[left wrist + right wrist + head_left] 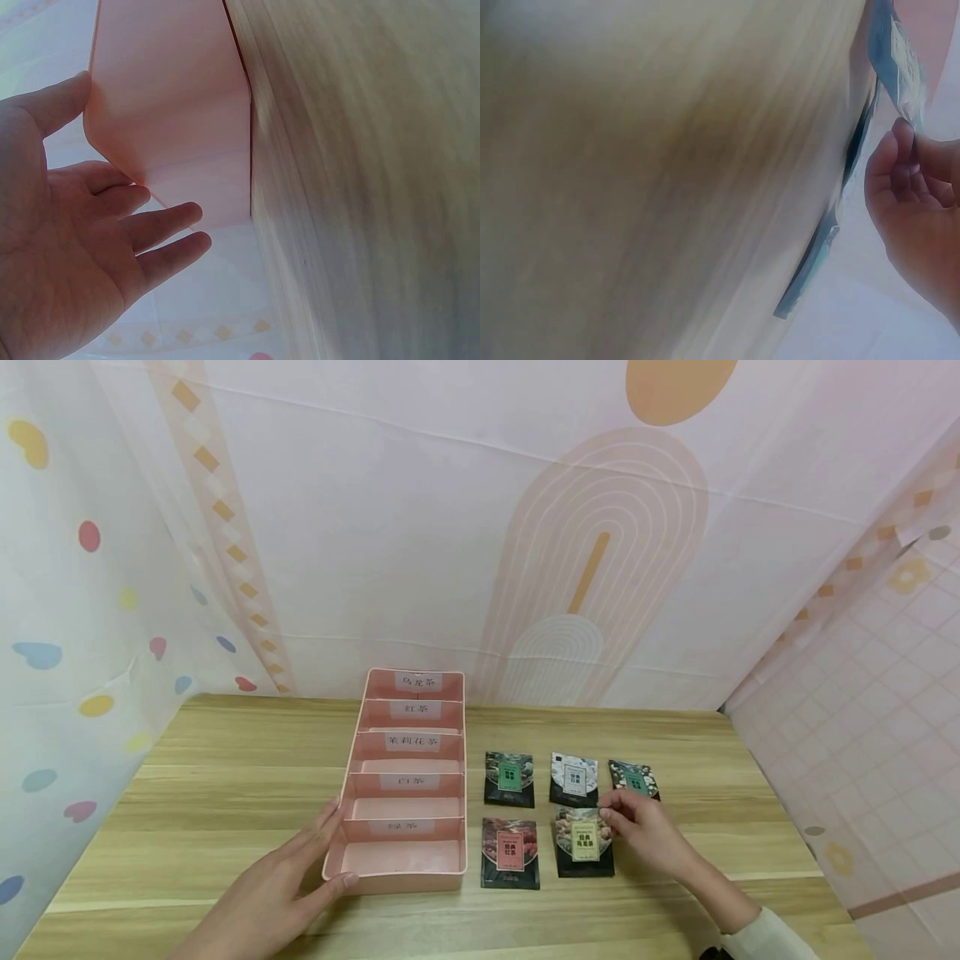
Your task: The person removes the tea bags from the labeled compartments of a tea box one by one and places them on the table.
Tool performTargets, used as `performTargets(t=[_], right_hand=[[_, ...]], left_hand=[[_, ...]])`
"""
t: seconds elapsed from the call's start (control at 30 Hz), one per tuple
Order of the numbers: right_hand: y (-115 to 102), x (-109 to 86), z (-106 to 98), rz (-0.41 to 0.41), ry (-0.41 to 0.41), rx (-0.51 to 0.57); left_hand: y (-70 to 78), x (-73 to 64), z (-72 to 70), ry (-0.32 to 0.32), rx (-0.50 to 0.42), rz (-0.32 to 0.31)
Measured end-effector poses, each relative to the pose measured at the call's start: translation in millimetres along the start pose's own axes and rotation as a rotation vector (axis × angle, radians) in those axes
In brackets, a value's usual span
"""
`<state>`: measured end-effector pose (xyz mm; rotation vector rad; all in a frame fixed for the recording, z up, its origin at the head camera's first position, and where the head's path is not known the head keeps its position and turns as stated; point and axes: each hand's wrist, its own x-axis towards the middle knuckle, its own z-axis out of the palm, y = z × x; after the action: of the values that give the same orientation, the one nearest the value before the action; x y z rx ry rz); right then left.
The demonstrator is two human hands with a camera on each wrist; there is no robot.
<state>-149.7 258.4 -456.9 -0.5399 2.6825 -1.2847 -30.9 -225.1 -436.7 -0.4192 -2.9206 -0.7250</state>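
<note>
My right hand [654, 837] pinches the upper right corner of a black tea sachet with a yellow label [585, 863]. In the right wrist view this sachet [901, 64] is tilted up, thumb and fingertip on its corner. On the left stands a pink divided box [408, 883], its several compartments in a column, each with a white paper label. My left hand [266, 889] lies at the near left corner of this box, thumb at the front rim and fingers along the left side. The left wrist view shows those fingers [169, 225] spread and fairly straight.
Beside the held sachet lies a red-labelled sachet [510, 855]. Behind are a green-labelled sachet [509, 779], a white one [574, 779] and a dark floral one [636, 777], partly behind my right hand. A patterned cloth [390, 568] hangs behind the wooden table [247, 777].
</note>
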Motion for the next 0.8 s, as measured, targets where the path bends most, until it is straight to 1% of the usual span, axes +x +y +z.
performTargets(t=[0.2,0.33,0.5,0.63,0.8], right_hand=[[1.8,1.3,0.0,0.039,-0.034,-0.011],[3.7,2.0,0.7,0.050,-0.048,-0.026],[7.1,2.6,1.7,0.034,-0.060,-0.044],[9.2,2.7,1.9,0.008,-0.069,-0.052],[8.6,3.6,2.4,0.002,-0.069,-0.081]], left_hand=[[0.4,0.5,0.0,-0.002,-0.006,-0.003],[0.8,0.5,-0.1,0.003,-0.015,0.000],[-0.1,0.3,0.3,0.014,-0.009,0.011],[-1.3,0.2,1.2,0.012,-0.009,0.012],[-0.1,0.3,0.2,0.008,-0.016,0.003]])
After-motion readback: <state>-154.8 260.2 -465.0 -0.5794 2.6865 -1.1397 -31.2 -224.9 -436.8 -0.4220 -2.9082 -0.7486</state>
